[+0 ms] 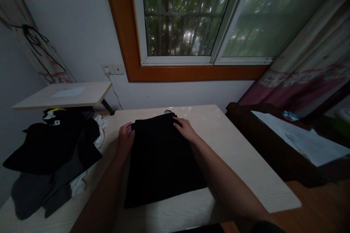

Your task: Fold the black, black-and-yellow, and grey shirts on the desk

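Observation:
A black garment [164, 160], shaped like a skirt with a straight band along its far edge, is spread on the pale wooden table [232, 160]. My left hand [126, 139] is at its far left corner, with the fingers bent around the edge and the thumb against the cloth. At the far right corner, my right hand [186, 129] rests with stretched fingers, their tips on the band. Behind the band a small round object [167, 111] shows in part; its kind is hidden.
A heap of dark clothes [51, 145] lies at the left, partly under a raised shelf [65, 94] bearing a paper sheet [68, 91]. Wall sockets [112, 69] with a plugged cord are behind. A dark brown piece of furniture [268, 153] with a large paper [303, 138] stands at the right.

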`<state>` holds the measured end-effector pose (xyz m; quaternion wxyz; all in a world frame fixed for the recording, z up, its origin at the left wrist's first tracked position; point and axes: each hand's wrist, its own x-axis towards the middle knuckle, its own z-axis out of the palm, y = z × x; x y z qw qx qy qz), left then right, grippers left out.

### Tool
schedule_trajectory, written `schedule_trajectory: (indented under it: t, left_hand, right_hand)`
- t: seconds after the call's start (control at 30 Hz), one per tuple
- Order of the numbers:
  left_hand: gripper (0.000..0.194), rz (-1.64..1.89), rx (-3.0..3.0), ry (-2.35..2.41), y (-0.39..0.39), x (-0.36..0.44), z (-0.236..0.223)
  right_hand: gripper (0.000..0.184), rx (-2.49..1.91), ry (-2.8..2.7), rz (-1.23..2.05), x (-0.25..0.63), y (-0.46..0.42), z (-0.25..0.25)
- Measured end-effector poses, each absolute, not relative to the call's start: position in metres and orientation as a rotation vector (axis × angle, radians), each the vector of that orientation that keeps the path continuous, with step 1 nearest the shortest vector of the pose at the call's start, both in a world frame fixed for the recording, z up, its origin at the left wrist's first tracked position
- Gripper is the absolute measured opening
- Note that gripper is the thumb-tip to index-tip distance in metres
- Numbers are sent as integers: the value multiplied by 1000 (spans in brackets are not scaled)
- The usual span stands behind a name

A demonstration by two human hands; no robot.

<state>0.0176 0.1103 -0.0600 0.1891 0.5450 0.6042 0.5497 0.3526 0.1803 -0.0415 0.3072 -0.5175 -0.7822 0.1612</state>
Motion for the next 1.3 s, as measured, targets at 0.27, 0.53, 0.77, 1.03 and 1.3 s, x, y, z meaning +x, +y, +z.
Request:
schedule_trajectory:
  t: [0.27, 0.53, 0.77, 1.03, 1.3]
  left_hand:
    - [37, 1546, 1537, 1701, 110, 19, -59]
    - [36, 1429, 1810, 1697, 108, 17, -58]
    - [32, 1277, 1975, 1882, 111, 21, -59]
    - [45, 1228, 1806, 1999, 111, 22, -58]
    - [40, 1313, 1666, 2019, 109, 20, -54]
  right_hand:
    - [40, -1330, -1837, 543, 350, 192, -34]
    - [36, -1395, -1773, 628, 353, 200, -44]
    - [39, -1454, -1807, 669, 355, 198, -55]
    - [43, -1383, -1829, 649, 361, 197, -51]
    - [42, -1381, -1972, 402, 358, 184, -40]
